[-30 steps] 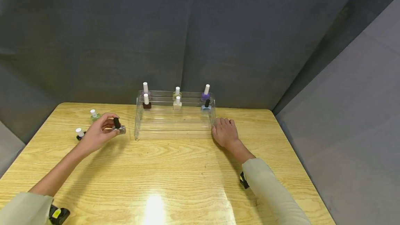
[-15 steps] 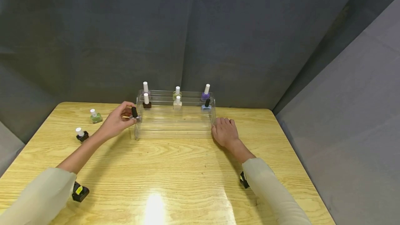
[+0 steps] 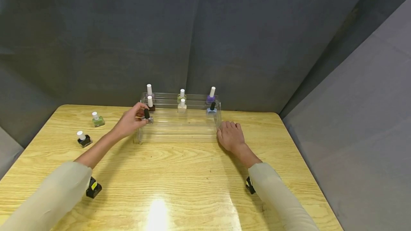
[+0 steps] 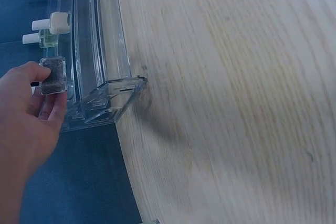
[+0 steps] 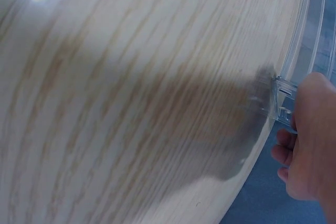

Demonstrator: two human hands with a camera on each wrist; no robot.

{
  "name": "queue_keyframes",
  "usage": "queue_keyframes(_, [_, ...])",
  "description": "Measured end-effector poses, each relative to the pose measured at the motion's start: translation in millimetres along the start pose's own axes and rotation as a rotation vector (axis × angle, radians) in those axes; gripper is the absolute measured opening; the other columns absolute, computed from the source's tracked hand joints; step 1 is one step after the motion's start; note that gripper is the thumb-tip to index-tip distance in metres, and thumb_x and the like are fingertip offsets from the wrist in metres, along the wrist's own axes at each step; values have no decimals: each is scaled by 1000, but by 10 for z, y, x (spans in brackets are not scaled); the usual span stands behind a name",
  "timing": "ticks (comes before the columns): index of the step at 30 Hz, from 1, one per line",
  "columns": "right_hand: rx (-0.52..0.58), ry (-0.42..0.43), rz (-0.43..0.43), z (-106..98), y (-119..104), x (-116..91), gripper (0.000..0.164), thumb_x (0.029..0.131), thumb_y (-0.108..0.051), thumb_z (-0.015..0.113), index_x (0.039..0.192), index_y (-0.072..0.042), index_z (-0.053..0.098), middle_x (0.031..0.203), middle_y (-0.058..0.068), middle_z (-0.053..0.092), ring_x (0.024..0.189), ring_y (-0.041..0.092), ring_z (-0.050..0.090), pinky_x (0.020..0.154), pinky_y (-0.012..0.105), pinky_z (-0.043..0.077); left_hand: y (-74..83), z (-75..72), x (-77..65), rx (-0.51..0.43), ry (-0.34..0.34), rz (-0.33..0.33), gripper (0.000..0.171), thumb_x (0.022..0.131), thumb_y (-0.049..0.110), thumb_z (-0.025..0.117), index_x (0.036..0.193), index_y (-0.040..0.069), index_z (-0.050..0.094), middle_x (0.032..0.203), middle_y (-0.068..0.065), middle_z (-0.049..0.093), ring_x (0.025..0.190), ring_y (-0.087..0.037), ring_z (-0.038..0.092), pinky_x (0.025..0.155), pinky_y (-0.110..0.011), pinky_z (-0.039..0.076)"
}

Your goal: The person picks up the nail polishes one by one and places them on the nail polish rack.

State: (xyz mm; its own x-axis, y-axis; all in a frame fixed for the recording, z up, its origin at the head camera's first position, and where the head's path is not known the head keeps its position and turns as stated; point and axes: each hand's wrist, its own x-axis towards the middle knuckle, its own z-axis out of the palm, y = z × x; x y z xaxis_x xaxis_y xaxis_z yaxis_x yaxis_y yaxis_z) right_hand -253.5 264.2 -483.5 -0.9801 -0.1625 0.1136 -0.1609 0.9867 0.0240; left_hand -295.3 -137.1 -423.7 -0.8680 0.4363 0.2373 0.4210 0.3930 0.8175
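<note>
My left hand (image 3: 130,121) pinches a nail polish bottle (image 4: 53,76) with a black cap and dark glittery contents. It is held tilted over the left end of a clear stepped display rack (image 3: 179,139). My right hand (image 3: 231,136) holds the rack's right end, its fingers curled in the right wrist view. On the rack's top step are white-capped bottles of pale mauve (image 3: 150,93), yellow-green (image 3: 181,97) and purple polish (image 3: 210,99). One step lower are a dark bottle (image 3: 150,104), partly behind the left hand, a cream bottle (image 3: 182,107) and a black-capped light blue bottle (image 3: 211,109).
A green polish bottle (image 3: 98,121) and a black polish bottle (image 3: 84,140), both white-capped, stand on the wooden table (image 3: 179,177) to the left of the rack. A dark cloth (image 3: 179,35) hangs behind the table.
My left hand has carried the black-capped nail polish bottle rightward, from beside the rack to over its left end. My right hand has stayed at the rack's right end.
</note>
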Motion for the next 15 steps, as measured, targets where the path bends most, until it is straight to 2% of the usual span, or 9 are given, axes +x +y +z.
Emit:
queue_keyframes(7, [6, 9, 1, 16, 2, -2, 29, 98, -33, 27, 92, -8, 42, 89, 7, 44, 90, 29, 43, 85, 46, 27, -51, 31, 66, 107, 2, -3, 39, 82, -1, 64, 116, 4, 45, 105, -16, 59, 96, -30, 58, 71, -42, 49])
queue_keyframes(15, [8, 27, -6, 77, 26, 22, 30, 98, -34, 26, 90, -9, 40, 86, 6, 42, 87, 29, 42, 82, 47, 27, -33, 69, 115, 198, -21, 15, 38, 81, -1, 66, 112, 7, 46, 102, -14, 61, 93, -28, 59, 71, -42, 50])
